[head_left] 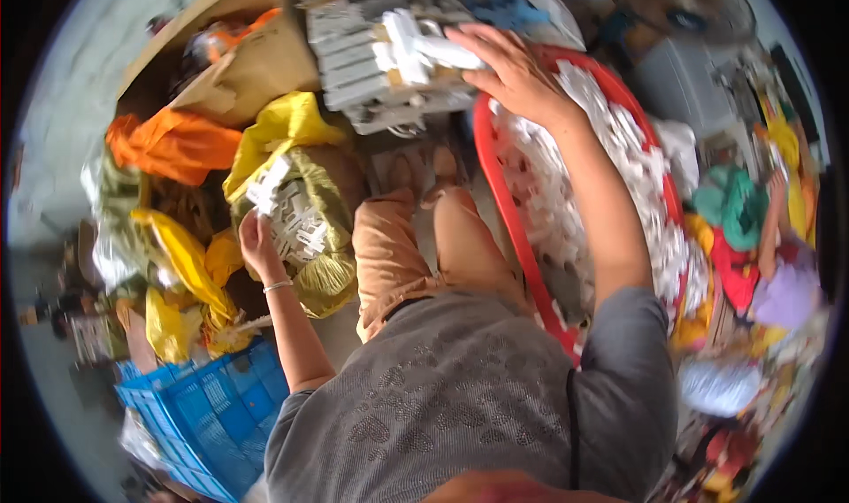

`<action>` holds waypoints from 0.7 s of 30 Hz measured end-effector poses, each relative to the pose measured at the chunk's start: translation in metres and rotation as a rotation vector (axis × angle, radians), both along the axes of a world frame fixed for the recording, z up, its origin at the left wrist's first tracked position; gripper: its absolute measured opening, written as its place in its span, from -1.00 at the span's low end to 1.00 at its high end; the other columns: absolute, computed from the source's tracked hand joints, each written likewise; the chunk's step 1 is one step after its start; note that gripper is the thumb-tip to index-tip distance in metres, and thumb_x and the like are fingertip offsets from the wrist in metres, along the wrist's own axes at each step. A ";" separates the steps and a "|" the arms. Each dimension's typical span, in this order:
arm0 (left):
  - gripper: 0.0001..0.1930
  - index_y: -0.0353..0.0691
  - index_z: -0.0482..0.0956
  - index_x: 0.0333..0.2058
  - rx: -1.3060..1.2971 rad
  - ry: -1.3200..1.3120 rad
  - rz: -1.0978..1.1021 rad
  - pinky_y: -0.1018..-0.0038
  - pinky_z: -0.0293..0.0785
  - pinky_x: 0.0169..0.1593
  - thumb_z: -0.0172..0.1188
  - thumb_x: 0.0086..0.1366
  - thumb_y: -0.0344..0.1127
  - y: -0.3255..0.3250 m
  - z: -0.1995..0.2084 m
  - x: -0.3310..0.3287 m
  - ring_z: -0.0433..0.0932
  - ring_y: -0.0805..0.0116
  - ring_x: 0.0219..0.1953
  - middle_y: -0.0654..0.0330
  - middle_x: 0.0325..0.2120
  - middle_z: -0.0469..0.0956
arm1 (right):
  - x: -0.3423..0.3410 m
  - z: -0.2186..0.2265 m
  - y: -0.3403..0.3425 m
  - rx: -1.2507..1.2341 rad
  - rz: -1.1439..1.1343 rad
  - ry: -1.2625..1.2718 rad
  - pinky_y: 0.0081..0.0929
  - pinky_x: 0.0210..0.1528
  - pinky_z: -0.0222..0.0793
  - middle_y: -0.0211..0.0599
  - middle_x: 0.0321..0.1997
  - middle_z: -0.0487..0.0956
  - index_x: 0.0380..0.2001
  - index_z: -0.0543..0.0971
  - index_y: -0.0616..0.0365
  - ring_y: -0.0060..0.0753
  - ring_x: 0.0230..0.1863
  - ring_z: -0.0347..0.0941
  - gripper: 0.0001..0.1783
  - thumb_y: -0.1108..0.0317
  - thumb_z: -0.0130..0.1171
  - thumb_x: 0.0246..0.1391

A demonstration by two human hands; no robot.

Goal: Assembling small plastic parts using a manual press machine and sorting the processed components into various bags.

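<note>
The blue crate (208,419) stood at the lower left of the frame, below an orange cloth (172,145). Left of centre, the left hand (259,251) was half closed beside the sack (323,282); a white piece (268,183) showed just past its fingertips, but blur hid whether they gripped it. The sack's mouth gaped upward with more white parts (301,224) inside, presumably left wide so pieces could drop in easily.

At the upper centre, another white piece (405,45) lay on the grey machine (349,61), probably because its top made a handy rest. The right hand (517,76) reached there, fingers and thumb parted around the piece's right end; whether they pinched it, I could not tell. Right of centre, the red tub (489,158) held a heap of white parts, apparently kept beside the legs for short reach. Another person's arm (769,224) showed at the far right.
</note>
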State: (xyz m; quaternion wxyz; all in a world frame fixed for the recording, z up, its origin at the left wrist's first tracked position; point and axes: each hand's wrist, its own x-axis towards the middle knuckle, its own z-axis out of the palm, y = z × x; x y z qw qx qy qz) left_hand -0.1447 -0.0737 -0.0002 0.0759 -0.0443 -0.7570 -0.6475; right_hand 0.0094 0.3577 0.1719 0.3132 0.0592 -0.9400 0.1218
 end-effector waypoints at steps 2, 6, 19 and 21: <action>-0.60 -0.34 0.34 0.04 0.018 -0.018 -0.052 0.56 0.34 -0.05 0.11 0.24 -0.37 -0.034 -0.055 -0.018 0.42 0.44 -0.14 0.17 -0.12 0.46 | 0.022 -0.019 -0.006 -0.265 -0.048 0.085 -0.33 0.04 0.26 -0.16 0.02 0.41 0.05 0.38 0.06 -0.15 0.00 0.35 -0.55 0.37 0.07 0.03; -0.43 -0.33 0.18 0.16 -0.337 -0.172 -0.125 0.46 0.31 0.06 0.12 0.23 -0.23 -0.041 -0.087 -0.011 0.37 0.27 0.02 0.05 0.09 0.30 | 0.107 -0.107 -0.034 -0.462 -0.247 -0.003 -0.32 -0.10 0.35 -0.13 -0.22 0.52 -0.20 0.50 0.17 -0.12 -0.14 0.44 -0.76 0.35 0.13 0.03; -0.73 -0.33 0.47 -0.10 -0.196 -0.420 -0.312 0.56 0.47 -0.24 0.05 0.26 -0.34 0.002 -0.090 0.006 0.54 0.38 -0.29 0.15 -0.20 0.54 | 0.384 -0.267 0.059 -0.339 -1.312 -0.608 -0.17 -0.22 0.41 -0.10 -0.29 0.56 -0.26 0.48 0.10 -0.01 -0.22 0.48 -0.74 0.24 0.06 -0.03; -0.70 -0.35 0.44 -0.08 -0.195 -0.429 -0.350 0.55 0.47 -0.22 0.05 0.26 -0.33 0.003 -0.089 0.015 0.54 0.39 -0.27 0.15 -0.21 0.54 | 0.376 -0.272 0.059 -0.460 -1.346 -0.818 -0.15 -0.23 0.42 -0.08 -0.29 0.56 -0.18 0.45 0.08 0.01 -0.21 0.49 -0.67 0.16 0.06 0.00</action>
